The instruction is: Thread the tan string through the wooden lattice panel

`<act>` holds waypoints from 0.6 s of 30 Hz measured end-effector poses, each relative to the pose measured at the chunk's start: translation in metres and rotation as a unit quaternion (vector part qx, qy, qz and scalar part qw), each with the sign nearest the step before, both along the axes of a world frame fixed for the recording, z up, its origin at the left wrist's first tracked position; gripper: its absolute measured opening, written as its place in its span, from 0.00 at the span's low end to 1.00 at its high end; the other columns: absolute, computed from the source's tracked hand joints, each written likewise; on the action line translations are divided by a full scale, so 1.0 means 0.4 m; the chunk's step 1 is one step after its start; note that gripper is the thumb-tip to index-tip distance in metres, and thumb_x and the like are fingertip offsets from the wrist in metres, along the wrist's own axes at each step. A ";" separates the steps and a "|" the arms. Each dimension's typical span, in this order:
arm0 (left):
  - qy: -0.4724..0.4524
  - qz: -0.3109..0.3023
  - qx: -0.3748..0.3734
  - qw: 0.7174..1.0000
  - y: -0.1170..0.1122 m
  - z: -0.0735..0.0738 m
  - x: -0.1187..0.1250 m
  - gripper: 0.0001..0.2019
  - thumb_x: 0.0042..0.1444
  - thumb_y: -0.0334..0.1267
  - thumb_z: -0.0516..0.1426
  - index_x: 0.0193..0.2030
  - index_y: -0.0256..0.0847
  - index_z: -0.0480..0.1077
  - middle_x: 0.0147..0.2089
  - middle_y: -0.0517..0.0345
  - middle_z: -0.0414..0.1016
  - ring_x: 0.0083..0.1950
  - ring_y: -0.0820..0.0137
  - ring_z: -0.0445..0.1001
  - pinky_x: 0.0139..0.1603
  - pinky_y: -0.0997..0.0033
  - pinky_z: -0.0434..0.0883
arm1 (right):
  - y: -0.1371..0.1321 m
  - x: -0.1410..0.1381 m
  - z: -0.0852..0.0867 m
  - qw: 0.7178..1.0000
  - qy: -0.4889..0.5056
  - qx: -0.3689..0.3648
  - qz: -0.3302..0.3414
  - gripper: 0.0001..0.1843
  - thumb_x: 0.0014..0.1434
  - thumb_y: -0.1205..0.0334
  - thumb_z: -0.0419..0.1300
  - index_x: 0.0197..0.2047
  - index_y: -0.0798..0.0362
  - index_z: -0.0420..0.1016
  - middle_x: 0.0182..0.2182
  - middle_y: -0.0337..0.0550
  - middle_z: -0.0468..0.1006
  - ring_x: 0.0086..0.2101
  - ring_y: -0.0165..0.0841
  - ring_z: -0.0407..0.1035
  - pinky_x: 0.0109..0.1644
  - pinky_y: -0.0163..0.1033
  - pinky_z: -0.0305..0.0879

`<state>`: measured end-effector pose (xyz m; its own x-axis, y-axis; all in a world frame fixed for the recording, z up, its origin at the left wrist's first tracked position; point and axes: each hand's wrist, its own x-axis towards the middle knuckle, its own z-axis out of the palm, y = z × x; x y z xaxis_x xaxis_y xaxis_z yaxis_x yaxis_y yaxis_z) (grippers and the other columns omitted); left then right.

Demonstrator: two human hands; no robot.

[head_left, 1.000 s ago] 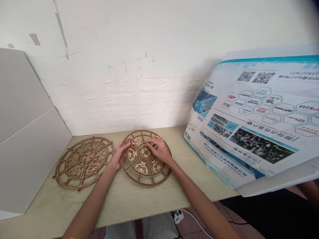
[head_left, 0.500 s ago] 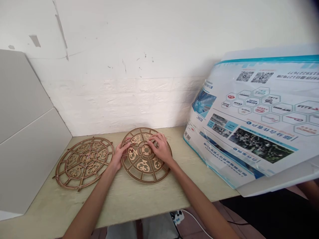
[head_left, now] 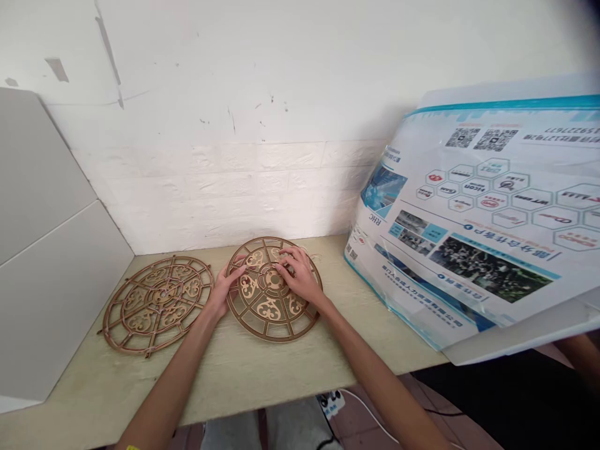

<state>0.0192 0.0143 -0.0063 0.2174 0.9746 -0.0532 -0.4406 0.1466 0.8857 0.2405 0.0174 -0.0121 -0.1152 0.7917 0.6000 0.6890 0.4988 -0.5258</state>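
A round brown openwork panel (head_left: 269, 328) with spokes, rings and pale scroll inlays lies slightly tilted on the table. My left hand (head_left: 224, 292) is closed on its left rim, thumb over the top and the other fingers partly hidden below. Over the upper right of the panel, my right hand (head_left: 300, 275) has its fingers bent down onto the surface near the central ring. What lies under those fingertips is hidden. Left of my hands rests a second round openwork panel (head_left: 152, 340), similar in pattern, with small tabs at its rim; neither hand touches it.
The pale green tabletop (head_left: 225, 375) meets a white brick-patterned wall (head_left: 225, 175). A grey-white board (head_left: 42, 250) stands at the left. A large printed plastic-covered sheet (head_left: 412, 262) leans at the right. Below the front edge are a white cable (head_left: 370, 412) and a tiled floor.
The view has shifted slightly. Both hands stay at the same panel, with only a small movement of the right fingers toward its centre.
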 end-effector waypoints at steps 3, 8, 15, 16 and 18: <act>0.015 -0.004 0.007 1.000 -0.005 0.006 -0.002 0.33 0.45 0.38 0.70 0.59 0.40 0.68 0.53 0.48 0.75 0.42 0.68 0.76 0.42 0.72 0.73 | -0.004 -0.004 0.003 1.000 0.005 -0.001 -0.008 0.18 0.63 0.48 0.51 0.34 0.53 0.71 0.52 0.43 0.71 0.56 0.33 0.60 0.66 0.49 0.55; 0.018 -0.059 0.037 0.997 -0.013 0.011 -0.002 0.35 0.44 0.36 0.69 0.61 0.43 0.66 0.57 0.50 0.72 0.45 0.68 0.76 0.45 0.71 0.72 | -0.003 -0.011 -0.001 0.999 0.024 -0.009 -0.025 0.17 0.62 0.50 0.52 0.31 0.55 0.70 0.52 0.44 0.70 0.57 0.35 0.59 0.66 0.51 0.55; 0.020 -0.082 0.052 0.995 -0.015 0.010 0.003 0.36 0.45 0.35 0.68 0.63 0.42 0.64 0.58 0.48 0.71 0.50 0.64 0.74 0.49 0.69 0.71 | 0.006 -0.008 -0.005 0.999 0.041 -0.018 -0.031 0.12 0.60 0.57 0.55 0.29 0.55 0.68 0.51 0.43 0.70 0.57 0.34 0.60 0.66 0.50 0.55; 0.022 -0.081 0.052 0.995 -0.015 0.011 0.004 0.36 0.45 0.35 0.68 0.63 0.42 0.64 0.59 0.48 0.71 0.50 0.63 0.74 0.49 0.69 0.71 | 0.006 -0.008 -0.004 0.999 0.040 -0.020 -0.032 0.12 0.59 0.57 0.55 0.29 0.55 0.68 0.51 0.43 0.70 0.57 0.34 0.60 0.66 0.49 0.56; 0.024 -0.079 0.050 0.995 -0.016 0.015 0.006 0.36 0.44 0.35 0.68 0.63 0.42 0.64 0.60 0.47 0.70 0.51 0.63 0.74 0.49 0.69 0.71 | 0.004 -0.008 -0.003 0.998 0.038 -0.021 -0.034 0.12 0.60 0.58 0.55 0.28 0.56 0.67 0.51 0.42 0.71 0.57 0.34 0.60 0.65 0.49 0.56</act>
